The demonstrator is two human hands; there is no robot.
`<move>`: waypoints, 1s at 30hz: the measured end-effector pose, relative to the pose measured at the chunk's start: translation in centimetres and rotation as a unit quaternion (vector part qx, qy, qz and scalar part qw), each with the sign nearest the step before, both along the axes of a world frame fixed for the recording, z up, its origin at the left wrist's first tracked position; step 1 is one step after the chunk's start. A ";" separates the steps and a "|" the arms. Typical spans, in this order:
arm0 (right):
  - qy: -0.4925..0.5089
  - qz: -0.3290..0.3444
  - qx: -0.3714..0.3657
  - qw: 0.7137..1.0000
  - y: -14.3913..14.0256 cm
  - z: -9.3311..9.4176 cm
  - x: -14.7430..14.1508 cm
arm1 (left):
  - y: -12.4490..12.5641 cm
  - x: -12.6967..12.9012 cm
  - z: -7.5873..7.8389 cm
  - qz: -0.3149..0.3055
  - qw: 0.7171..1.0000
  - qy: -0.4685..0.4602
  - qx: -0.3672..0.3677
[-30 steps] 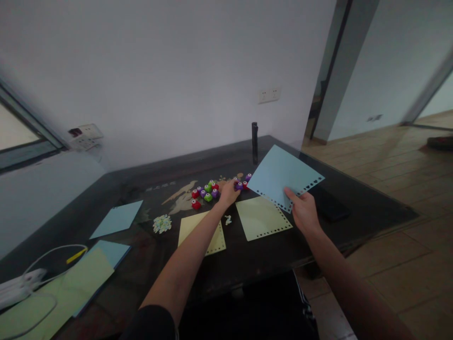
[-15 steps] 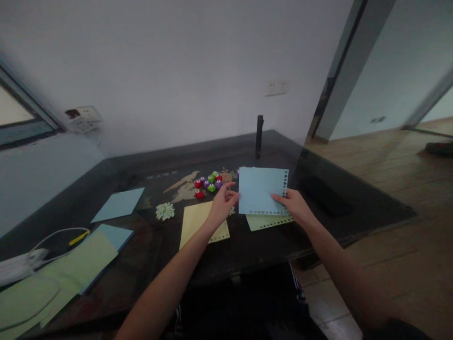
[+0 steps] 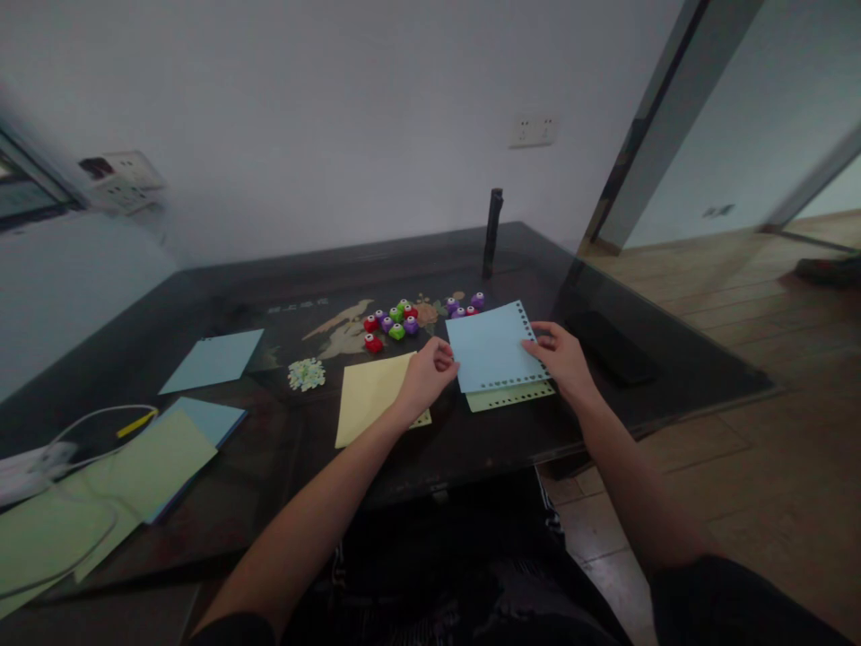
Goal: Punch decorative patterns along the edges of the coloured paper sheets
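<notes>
Pale blue, its edges punched with a row of small holes, a sheet of paper (image 3: 491,348) lies near the front of a dark glass-topped table (image 3: 202,296), resting almost squarely on a green sheet (image 3: 511,397) whose own punched border shows just beneath it.

The stack looks easy to upset: on so smooth a top, an uneven push from either side could slide the blue sheet askew or drag the green one with it, and the perforated margins would likely crease or tear if pinched hard.

The person's left hand (image 3: 423,381) sits at the blue sheet's left edge, fingers curled loosely with the tips touching the paper; whether it pinches the edge or only steadies it cannot be told. It partly overlaps a yellow sheet (image 3: 369,408) lying just beside the stack. The right hand (image 3: 561,363) is half open, fingers spread over the blue sheet's right edge and thumb pointing inward, pressing or lightly gripping the margin rather than clenching it.

Beyond the papers sits a cluster of small red, purple and green punches (image 3: 394,323), with a heap of paper confetti (image 3: 306,373) to the left. More blue and green sheets (image 3: 161,453) and a white cable (image 3: 87,426) lie at the far left, and a dark upright cylinder (image 3: 492,231) stands near the wall.
</notes>
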State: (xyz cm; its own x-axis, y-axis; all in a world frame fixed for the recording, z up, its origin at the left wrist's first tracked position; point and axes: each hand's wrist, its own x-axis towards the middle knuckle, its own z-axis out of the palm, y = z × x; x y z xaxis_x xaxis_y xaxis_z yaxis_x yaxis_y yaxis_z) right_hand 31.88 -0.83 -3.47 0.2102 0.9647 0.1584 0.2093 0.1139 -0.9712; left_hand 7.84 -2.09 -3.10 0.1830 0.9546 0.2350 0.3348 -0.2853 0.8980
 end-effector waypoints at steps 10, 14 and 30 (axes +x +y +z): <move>-0.211 -0.011 0.020 0.977 -0.9 -0.4 0.6 | -1.2 0.4 -1.0 -0.036 0.992 0.125 -0.001; -0.256 -0.029 0.009 0.966 -1.1 -0.6 0.6 | -1.3 0.7 -1.0 -0.038 0.986 0.159 0.009; -0.386 -0.036 -0.005 0.922 -0.9 -1.5 0.5 | -1.8 1.5 -0.3 -0.050 0.960 0.275 0.031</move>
State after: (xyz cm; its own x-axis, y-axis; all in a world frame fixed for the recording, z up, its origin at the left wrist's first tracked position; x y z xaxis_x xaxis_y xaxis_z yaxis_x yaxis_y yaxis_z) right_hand 32.35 -1.72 -4.99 0.1020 0.9552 0.2779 0.8448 0.0643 -0.5312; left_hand 9.29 -3.90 -3.39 0.3848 0.9135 0.1319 0.7224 -0.3870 0.5730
